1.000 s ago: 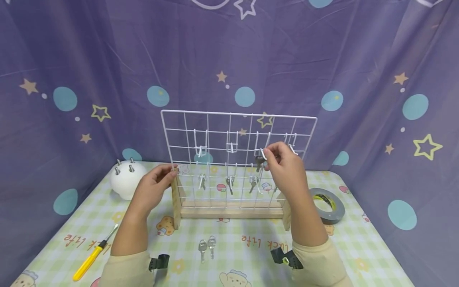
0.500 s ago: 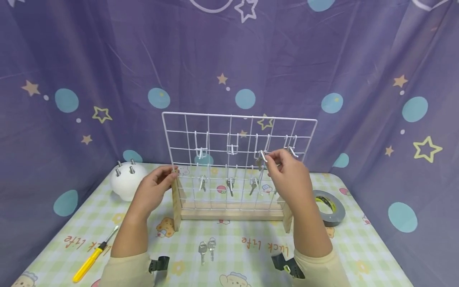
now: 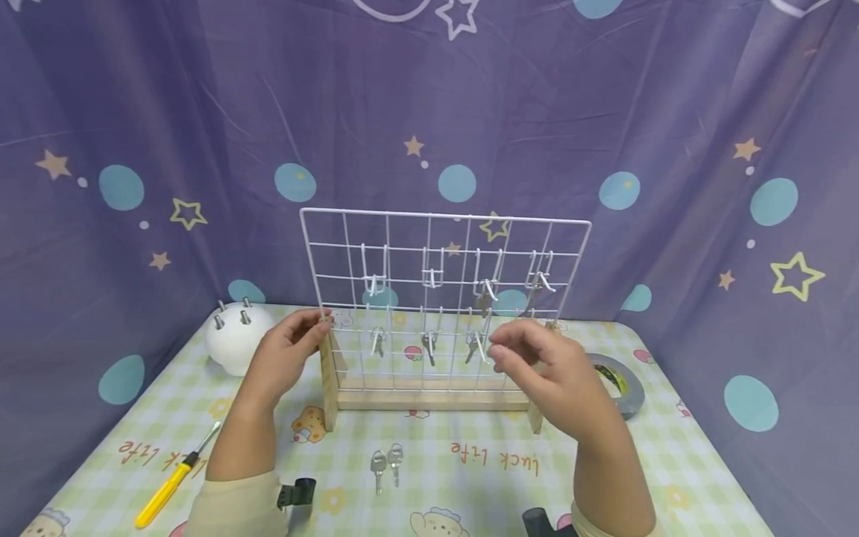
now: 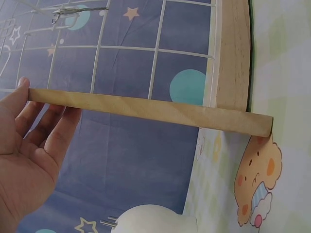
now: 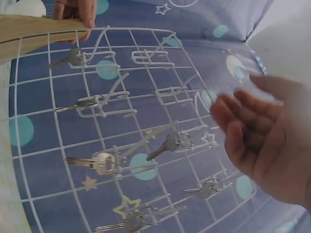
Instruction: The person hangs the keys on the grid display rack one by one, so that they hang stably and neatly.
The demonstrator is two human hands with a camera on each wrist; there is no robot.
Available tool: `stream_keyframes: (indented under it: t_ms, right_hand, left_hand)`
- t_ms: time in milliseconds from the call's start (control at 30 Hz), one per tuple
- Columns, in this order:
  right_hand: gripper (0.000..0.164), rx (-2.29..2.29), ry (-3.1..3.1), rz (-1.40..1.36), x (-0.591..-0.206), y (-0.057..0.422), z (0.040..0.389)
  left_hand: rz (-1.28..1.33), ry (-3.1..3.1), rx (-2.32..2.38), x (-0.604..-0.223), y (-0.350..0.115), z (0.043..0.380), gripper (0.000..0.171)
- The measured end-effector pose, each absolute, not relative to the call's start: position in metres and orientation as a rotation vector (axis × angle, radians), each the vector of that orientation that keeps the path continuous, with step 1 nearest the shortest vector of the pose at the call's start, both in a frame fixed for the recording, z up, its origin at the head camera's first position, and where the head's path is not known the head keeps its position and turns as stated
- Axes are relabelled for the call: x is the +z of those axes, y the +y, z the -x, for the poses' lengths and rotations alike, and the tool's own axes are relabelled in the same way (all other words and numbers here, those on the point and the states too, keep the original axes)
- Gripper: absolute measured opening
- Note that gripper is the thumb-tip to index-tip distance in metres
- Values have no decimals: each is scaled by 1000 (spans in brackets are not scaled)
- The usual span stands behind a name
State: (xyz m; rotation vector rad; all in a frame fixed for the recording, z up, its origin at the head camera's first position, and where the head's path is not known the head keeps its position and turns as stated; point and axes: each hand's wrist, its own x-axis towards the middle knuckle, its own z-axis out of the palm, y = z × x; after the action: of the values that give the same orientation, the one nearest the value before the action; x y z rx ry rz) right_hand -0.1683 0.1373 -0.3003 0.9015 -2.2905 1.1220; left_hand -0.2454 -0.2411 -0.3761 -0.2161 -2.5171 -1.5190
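A white wire grid rack (image 3: 446,215) stands upright on wooden legs, with two rows of hooks. Keys hang on the lower hooks, such as this silver key (image 3: 429,349). In the upper row, one key (image 3: 482,301) hangs on the third hook and another key (image 3: 535,295) on the far-right hook; the two left hooks are bare. My left hand (image 3: 290,352) grips the rack's left wooden post (image 4: 146,107), thumb on one side and fingers on the other. In front of the lower right hooks, my right hand (image 3: 557,377) hovers with loosely bent fingers, holding nothing.
Two loose keys (image 3: 379,470) lie on the checked tablecloth before the rack. A yellow-handled screwdriver (image 3: 164,492) is at left. A white round object with metal pegs (image 3: 238,339) stands behind the left hand. A roll of grey tape (image 3: 631,388) lies at right.
My right hand has let go of the key at the upper third hook, where it now hangs, and has moved down and back. The left hand has stayed on the post.
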Motion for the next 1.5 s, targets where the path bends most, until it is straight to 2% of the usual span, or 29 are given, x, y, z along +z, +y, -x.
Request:
stream_keyframes:
  t_ms: [167,633,1167,1500]
  right_hand:
    - [11,1183,-2435,-1160,-314,126,176]
    - [20,1092,-2903,-1385,-368,66,207]
    - [24,794,-3110,-1574,-426,31,257]
    - [28,796,-3226,-1502,-451,22,259]
  left_hand:
    - [223,-2524,-1511,-377,-244,243,55]
    - [221,-2520,-1554,-376,-244,244,55]
    - [253,-2482,-1638,-374,-243,248,54]
    - [233,-2454,-1666,-375,-241,248,54]
